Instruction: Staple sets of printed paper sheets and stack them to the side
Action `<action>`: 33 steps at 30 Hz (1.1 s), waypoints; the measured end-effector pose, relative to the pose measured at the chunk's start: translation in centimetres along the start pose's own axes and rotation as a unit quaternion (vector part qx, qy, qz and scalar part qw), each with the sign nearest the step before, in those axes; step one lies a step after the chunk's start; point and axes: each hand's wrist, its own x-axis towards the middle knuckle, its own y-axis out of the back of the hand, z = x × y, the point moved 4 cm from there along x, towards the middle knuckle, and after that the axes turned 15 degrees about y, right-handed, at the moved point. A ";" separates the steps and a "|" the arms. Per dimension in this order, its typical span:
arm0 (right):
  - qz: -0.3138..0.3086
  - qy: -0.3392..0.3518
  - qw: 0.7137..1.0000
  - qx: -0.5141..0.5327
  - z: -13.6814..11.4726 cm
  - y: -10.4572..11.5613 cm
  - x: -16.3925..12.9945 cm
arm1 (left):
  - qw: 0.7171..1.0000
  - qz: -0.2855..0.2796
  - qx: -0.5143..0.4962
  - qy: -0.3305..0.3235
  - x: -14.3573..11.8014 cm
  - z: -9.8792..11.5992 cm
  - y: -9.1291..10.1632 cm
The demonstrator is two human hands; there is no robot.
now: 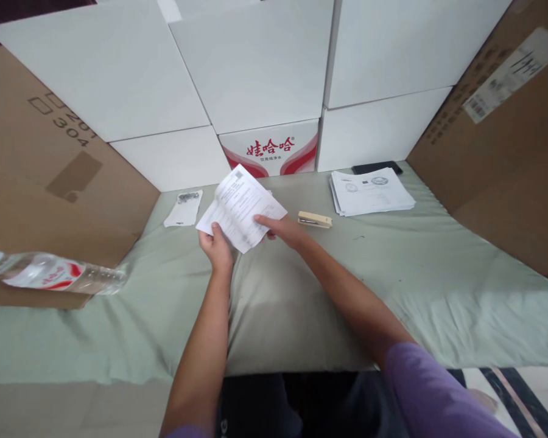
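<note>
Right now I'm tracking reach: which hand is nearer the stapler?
Right. The right hand pinches the paper's right edge, just left of the stapler, apart from it. The left hand grips the paper's lower left edge, farther away.

Pale green cloth spread over the whole tabletop, with soft wrinkles and gentle folds. At the back, a wall of stacked white boxes, plain and smooth, standing close together. Between them, low in the middle, one white carton with red Chinese print and red curved stripes. On the left, a big brown cardboard panel with grey printed numbers and a strip of tape. On the right, another brown cardboard panel carrying a white shipping label. Bottom right, a piece of light floor with dark stripes. Soft, even light, no hard shadows.
</note>
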 end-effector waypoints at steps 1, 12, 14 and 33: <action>0.002 -0.013 0.999 -0.044 0.4 -0.1 -0.1 | 1.000 0.000 -0.004 -0.001 -0.1 0.2 0.0; 0.012 -0.018 0.993 -0.119 2.5 0.4 -0.7 | 0.998 0.053 0.014 -0.004 -0.7 0.6 0.2; 0.061 -0.025 0.988 -0.139 3.2 0.5 -0.5 | 0.999 0.052 0.015 -0.006 -0.8 0.5 0.1; 0.556 0.121 0.813 -0.126 -9.9 22.8 -4.3 | 0.964 -0.222 -0.081 0.118 -2.0 -0.7 -2.5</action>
